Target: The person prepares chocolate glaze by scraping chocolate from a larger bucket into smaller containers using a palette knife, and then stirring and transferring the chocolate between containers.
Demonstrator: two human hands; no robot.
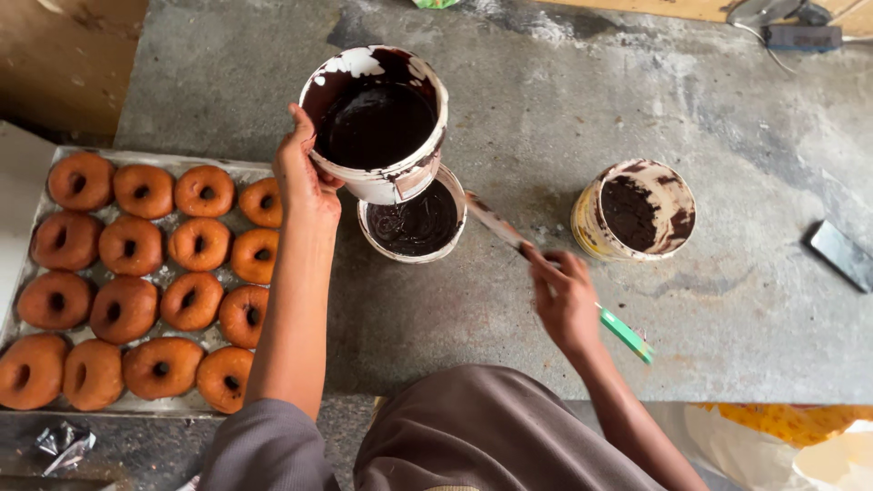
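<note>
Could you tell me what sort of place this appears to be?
Probably a small bakery or doughnut workshop: a metal tray of plain doughnuts sits on a rough concrete worktop, and the left hand tilts a tub of dark chocolate glaze over a smaller bowl.

Lower bowl (416, 223): far rim hidden under the tilted white bucket (377, 123). Knife (555, 273): middle covered by the right hand (566, 305); its blade tip is lost behind the bowl rim. Doughnut tray (136, 400): left edge cut off. Grey flat object (841, 255) at right edge: cropped, kind unclear. Items at top right (791, 23): cropped, too small to identify.
</note>
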